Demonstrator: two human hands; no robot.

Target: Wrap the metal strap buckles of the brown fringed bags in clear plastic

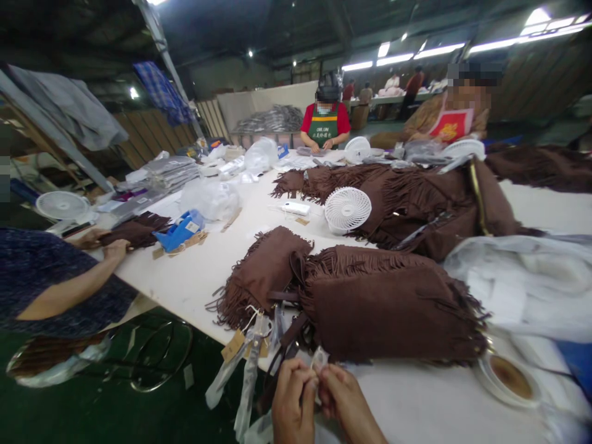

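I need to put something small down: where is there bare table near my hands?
Bare white tabletop lies between the blue dispenser and the smaller fringed piece. Another patch lies right of your right hand, bordered by the larger fringed piece and the round white-rimmed item. It is crowded left of your left hand, with plastic-wrapped strips and paper tags.

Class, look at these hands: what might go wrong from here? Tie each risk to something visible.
The small pale piece between the left hand and right hand might slip and drop. Plastic-wrapped strips hanging off the table could snag. The nearest white fan stands close to fringed brown pieces; moving those could tip it.
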